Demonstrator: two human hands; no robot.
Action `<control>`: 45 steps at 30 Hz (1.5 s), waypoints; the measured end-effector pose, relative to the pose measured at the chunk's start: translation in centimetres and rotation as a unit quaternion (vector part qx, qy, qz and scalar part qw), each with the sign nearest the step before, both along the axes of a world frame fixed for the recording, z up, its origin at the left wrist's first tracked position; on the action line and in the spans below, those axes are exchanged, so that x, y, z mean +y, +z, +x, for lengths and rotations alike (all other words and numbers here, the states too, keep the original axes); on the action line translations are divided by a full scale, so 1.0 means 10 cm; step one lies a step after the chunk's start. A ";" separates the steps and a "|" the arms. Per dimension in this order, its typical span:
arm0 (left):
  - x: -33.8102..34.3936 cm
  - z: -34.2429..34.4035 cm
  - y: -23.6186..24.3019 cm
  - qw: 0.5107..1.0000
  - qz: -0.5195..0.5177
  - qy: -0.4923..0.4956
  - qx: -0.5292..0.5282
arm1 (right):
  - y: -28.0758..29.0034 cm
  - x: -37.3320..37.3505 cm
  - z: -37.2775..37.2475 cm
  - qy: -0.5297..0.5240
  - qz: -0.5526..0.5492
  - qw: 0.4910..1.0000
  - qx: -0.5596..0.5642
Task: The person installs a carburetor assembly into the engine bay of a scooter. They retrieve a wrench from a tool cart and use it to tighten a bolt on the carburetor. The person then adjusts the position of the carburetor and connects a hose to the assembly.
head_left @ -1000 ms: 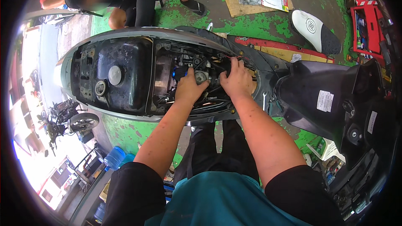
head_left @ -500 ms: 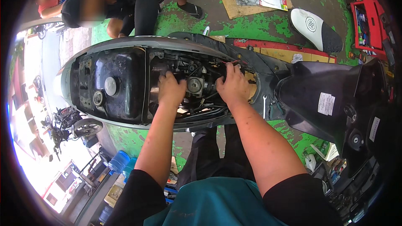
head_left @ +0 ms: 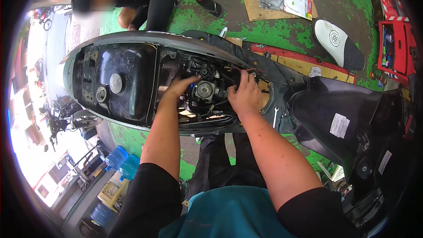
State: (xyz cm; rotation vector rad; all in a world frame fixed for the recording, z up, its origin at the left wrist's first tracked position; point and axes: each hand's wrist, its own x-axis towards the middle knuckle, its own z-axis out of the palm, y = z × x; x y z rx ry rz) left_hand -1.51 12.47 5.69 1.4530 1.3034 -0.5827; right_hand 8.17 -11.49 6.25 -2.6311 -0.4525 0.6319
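Observation:
A motor scooter lies across the view with its seat off, its engine bay (head_left: 207,68) uncovered. My left hand (head_left: 179,86) reaches into the bay's left side, blurred, with a digit stretched toward the round metal engine part (head_left: 204,91). What its other fingers do is hidden. My right hand (head_left: 245,96) bends its fingers down at the bay's right side, beside that round part and near thin reddish wires (head_left: 250,69). Whatever lies under those fingertips is hidden. Left of the bay sits the black fuel tank (head_left: 128,64) with a round silver disc (head_left: 116,83).
A wrench (head_left: 276,117) and pliers (head_left: 287,122) lie on the scooter's floorboard, right of my right hand. Another person (head_left: 154,0) crouches beyond the scooter. Cardboard (head_left: 251,9) with packaging, a white-and-black panel (head_left: 335,39) and a red tool cabinet (head_left: 396,46) stand farther off.
My left hand has shifted, one digit now extending right toward the round engine part. My right hand stays at nearly the same place on the scooter. The whole view has shifted slightly.

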 end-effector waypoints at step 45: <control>0.06 0.16 0.00 0.979 -0.009 -0.181 -0.097 | 0.08 0.04 -0.01 0.039 -0.038 0.998 -0.023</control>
